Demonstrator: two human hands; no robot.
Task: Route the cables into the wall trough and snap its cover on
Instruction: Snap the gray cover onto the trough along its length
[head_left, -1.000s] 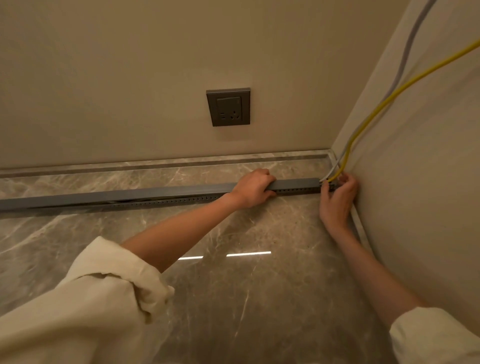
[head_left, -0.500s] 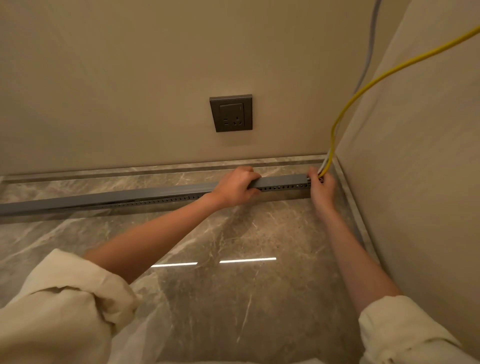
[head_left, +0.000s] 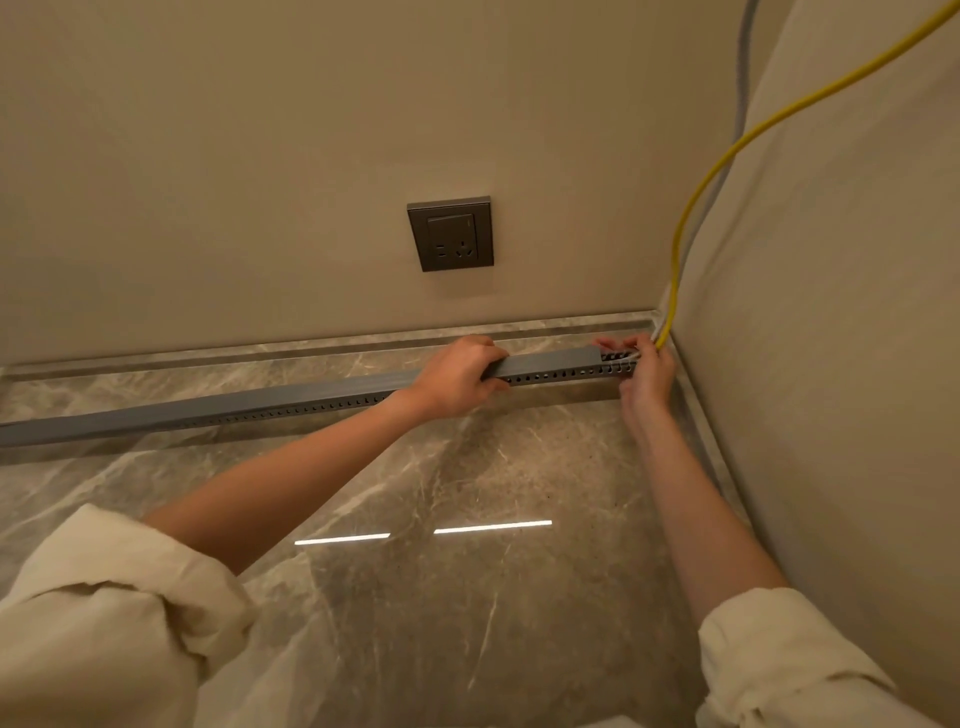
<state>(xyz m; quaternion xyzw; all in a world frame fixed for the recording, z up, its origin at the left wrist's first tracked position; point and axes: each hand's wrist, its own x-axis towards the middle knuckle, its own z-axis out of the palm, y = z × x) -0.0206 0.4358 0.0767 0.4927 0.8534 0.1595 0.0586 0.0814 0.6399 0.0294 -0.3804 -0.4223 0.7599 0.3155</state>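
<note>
A long grey slotted trough (head_left: 291, 408) lies on the marble floor, running from the left edge to the right corner. Its grey cover (head_left: 545, 361) sits on top and stops short of the right end, where the open slots (head_left: 615, 357) show. My left hand (head_left: 457, 376) grips the trough and cover from above, just left of that end. My right hand (head_left: 644, 371) is at the open end, fingers pinched on the cables there. A yellow cable (head_left: 727, 161) and a grey cable (head_left: 742, 78) come down the right corner into that end.
A dark wall socket (head_left: 451, 234) sits on the back wall above the trough. A marble skirting (head_left: 260, 351) runs along the back wall and the right wall (head_left: 831, 364) stands close beside my right arm. Glossy marble floor (head_left: 467, 571) lies in front.
My left hand has slid left along the cover. My right hand has shifted from the wall side onto the trough's open end, and the cables hang more upright in the corner.
</note>
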